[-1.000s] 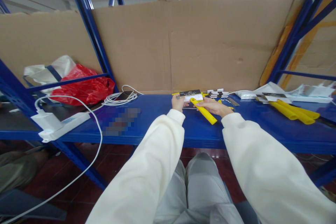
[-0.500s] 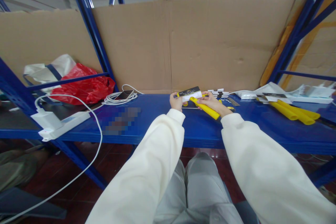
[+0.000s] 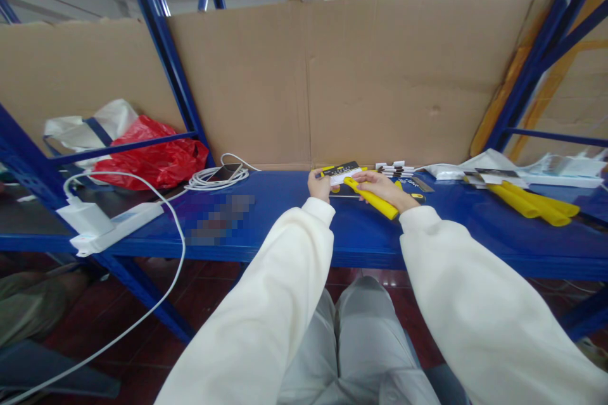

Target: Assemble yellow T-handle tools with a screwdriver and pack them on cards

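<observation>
My left hand (image 3: pixel 319 186) is closed on the left end of a black-and-white printed card (image 3: pixel 342 171), with the fingertips partly hidden behind it. My right hand (image 3: pixel 384 188) is bent over a thick yellow tube-like handle (image 3: pixel 377 201), which slants down to the right in front of the palm. Its fingers touch the right end of the card. Yellow parts show behind and under the card; what they belong to is hidden. Just right of this hand, white-and-black cards (image 3: pixel 395 169) lie in a small stack near a flat metal-and-yellow piece (image 3: pixel 422 183).
Several yellow handles (image 3: pixel 532 200) with cards lie on the right of the blue table (image 3: pixel 285 228). A white power strip (image 3: pixel 116 228) and its cable are at the left, near a coiled cable (image 3: pixel 213 177) and red bag (image 3: pixel 152 149). Cardboard (image 3: pixel 380 76) stands behind.
My right fingers have slid left over the card's right end, and the card sits slightly lower. My left hand has hardly moved.
</observation>
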A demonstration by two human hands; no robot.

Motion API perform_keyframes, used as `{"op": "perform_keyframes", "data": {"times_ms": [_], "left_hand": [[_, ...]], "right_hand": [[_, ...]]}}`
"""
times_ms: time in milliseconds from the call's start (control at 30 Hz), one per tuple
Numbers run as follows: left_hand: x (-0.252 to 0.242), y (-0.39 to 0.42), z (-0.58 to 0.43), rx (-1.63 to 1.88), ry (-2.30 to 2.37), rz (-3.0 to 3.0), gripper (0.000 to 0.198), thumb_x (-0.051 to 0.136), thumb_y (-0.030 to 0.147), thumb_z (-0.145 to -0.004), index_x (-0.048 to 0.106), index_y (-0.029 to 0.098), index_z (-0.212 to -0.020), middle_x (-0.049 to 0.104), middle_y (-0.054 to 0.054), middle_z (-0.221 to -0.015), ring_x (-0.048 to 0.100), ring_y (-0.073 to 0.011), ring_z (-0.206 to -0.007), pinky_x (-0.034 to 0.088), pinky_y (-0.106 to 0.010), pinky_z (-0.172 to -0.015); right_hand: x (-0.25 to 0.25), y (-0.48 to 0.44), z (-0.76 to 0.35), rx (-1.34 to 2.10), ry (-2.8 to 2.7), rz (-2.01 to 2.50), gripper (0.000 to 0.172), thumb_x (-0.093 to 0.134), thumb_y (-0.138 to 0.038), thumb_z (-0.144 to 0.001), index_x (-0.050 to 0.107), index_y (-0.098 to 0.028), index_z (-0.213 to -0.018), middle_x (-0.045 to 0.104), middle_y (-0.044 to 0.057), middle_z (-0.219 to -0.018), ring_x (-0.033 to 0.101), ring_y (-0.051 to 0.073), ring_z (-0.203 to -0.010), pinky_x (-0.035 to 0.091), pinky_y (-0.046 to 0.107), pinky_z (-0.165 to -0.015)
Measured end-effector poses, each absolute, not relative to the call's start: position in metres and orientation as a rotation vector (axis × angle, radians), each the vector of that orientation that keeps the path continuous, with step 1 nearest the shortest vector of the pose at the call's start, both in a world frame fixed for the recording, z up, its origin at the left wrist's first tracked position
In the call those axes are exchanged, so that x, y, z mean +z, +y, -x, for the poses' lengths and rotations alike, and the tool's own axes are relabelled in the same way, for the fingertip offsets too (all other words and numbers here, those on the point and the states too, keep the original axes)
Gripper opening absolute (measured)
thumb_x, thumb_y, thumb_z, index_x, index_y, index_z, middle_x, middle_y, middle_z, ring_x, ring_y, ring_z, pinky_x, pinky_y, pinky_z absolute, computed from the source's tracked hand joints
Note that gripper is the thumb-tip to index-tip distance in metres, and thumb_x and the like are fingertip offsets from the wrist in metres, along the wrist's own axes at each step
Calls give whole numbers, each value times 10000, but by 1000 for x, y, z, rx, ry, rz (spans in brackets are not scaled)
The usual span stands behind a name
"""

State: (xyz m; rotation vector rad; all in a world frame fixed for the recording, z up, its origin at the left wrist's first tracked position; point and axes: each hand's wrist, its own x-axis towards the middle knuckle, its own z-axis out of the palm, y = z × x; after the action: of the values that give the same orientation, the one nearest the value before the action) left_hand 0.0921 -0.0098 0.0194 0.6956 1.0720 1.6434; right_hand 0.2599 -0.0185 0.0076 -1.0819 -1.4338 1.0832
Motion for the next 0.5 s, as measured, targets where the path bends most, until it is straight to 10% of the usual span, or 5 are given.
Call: {"op": "perform_keyframes", "data": {"times_ms": [500], "left_hand": [[23, -11, -94, 1528, 1021, -649, 462, 663, 5, -891, 568, 129, -1326, 719, -61, -886, 773, -160, -736, 609, -205, -636]], "right_hand": [[9, -25, -255, 1064, -1462, 1187, 185, 778, -133, -803, 769, -217, -967, 679, -21, -630, 614, 140, -445, 514, 227, -399]]}}
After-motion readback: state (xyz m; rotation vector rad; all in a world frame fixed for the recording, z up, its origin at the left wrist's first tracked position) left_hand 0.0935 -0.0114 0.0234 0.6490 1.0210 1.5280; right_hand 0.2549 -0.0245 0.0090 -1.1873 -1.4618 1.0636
